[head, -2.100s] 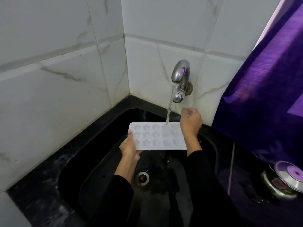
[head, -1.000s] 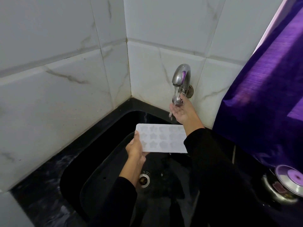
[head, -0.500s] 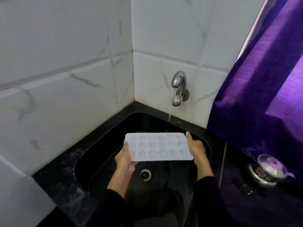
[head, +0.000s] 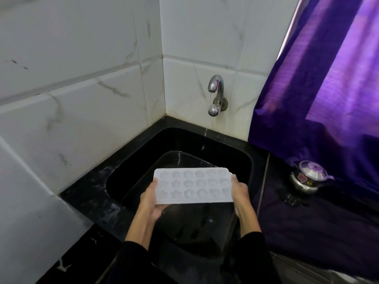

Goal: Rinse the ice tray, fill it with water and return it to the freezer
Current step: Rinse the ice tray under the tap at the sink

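Tray [head: 192, 186] sits level between both hands above the black sink [head: 242, 160], drawn toward the person and well clear of the tap [head: 215, 93]. It is white, with three rows of star- and flower-shaped cells facing up. No stream runs from the spout; at most a thin drip hangs under it. Whether the cells hold water cannot be told from this view, since the surface gives no clear shine or level line.

By the look of it, the water part is over and the carry to the freezer is the step in hand. The freezer is not in view, so the next move calls for turning away from the sink while keeping the tray flat. Any tilt along its length would spill from the end cells first, and wet plastic may slide in the fingers, so a slow, even carry seems wise.

The left hand [head: 150, 198] grips the tray's left short edge, thumb lying on the top rim and fingers curled underneath. The right hand [head: 240, 191] holds the opposite short edge in a mirrored way, thumb up at the far corner, the fingers hidden below. Both forearms reach forward from dark sleeves, roughly parallel, wrists low and just under the tray's near edge.

To the right, a small steel pot [head: 307, 179] with a lid stands on the dark counter [head: 307, 222], beside a purple curtain [head: 328, 78].
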Action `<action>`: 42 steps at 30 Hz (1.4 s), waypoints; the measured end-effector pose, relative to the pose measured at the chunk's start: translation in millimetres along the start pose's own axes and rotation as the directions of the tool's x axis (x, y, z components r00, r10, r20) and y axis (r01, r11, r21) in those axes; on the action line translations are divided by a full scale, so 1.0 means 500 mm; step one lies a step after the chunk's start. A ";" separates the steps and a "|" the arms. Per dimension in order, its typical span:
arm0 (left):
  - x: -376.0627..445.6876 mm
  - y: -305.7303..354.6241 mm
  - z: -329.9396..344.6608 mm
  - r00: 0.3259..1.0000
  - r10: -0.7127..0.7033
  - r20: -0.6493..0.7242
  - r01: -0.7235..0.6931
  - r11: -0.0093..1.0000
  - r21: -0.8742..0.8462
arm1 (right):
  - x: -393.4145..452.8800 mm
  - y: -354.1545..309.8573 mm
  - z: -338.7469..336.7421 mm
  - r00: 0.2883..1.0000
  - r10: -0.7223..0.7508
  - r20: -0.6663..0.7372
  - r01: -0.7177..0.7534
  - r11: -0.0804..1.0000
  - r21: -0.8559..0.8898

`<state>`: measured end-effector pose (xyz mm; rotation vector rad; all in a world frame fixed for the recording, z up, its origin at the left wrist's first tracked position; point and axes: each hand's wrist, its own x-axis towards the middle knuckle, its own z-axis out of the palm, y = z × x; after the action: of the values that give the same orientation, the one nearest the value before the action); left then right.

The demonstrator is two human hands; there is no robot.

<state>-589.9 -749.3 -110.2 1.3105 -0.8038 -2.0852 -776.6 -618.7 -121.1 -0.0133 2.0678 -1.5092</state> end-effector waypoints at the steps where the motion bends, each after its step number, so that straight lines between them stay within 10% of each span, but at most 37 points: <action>1: -0.004 -0.002 -0.008 1.000 -0.008 0.019 0.007 1.000 0.030 | -0.011 0.005 -0.005 1.000 0.009 -0.010 -0.009 1.000 -0.008; 13: -0.047 -0.035 -0.031 1.000 0.011 0.005 -0.012 0.973 0.229 | -0.072 0.037 -0.037 1.000 -0.012 0.011 0.014 0.990 -0.139; 20: -0.047 -0.058 -0.024 0.997 0.072 -0.034 -0.062 0.970 0.233 | -0.071 -0.012 -0.058 0.870 -0.491 0.032 0.394 0.658 -0.642; 28: -0.040 -0.069 -0.007 0.996 0.069 -0.057 -0.056 0.977 0.204 | -0.057 -0.026 -0.042 0.903 -0.369 0.220 0.356 0.354 -0.865; 42: -0.037 -0.079 0.005 0.992 0.062 -0.108 -0.041 0.981 0.188 | -0.027 -0.037 -0.053 0.896 -0.346 0.279 0.374 0.245 -0.895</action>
<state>-590.3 -709.0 -127.1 1.4748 -0.9902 -1.9137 -783.1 -597.8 -94.0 -1.0350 2.7378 -0.2045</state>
